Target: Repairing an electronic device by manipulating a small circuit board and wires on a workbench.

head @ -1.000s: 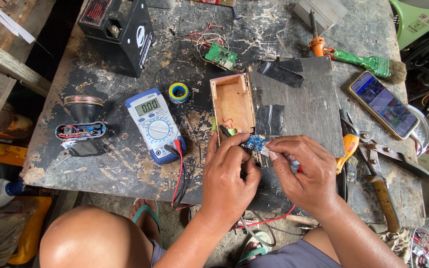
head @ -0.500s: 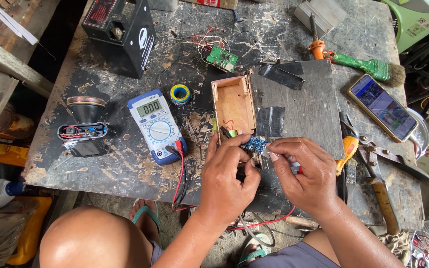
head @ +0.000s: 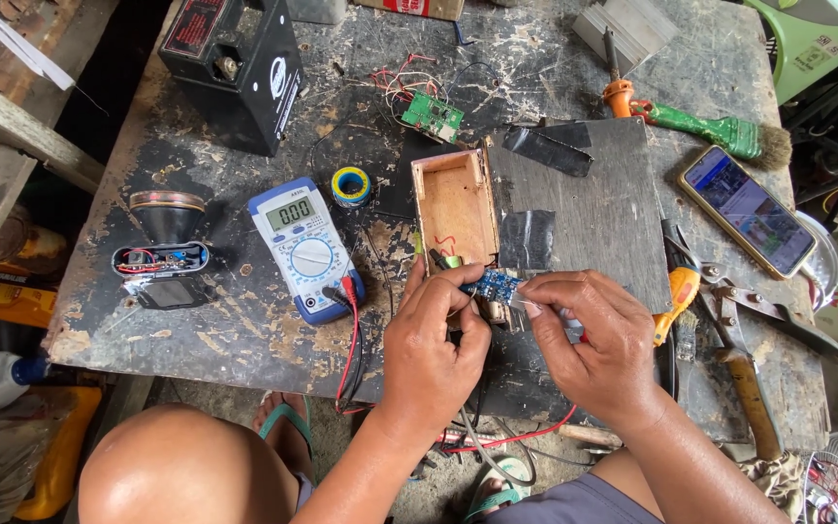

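Blue circuit board (head: pixel 493 284) — pinched between left hand (head: pixel 431 340) and right hand (head: pixel 598 340) — beside open wooden box (head: pixel 454 209).

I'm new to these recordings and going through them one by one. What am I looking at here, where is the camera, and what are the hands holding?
This is one view, from a camera worn on a person's head, looking down at their own bare hands over a worn workbench. The left hand and right hand together pinch a small blue circuit board just below an open wooden box. Around them lie a blue multimeter, a green circuit board, a black battery, a phone, a green brush and shears.
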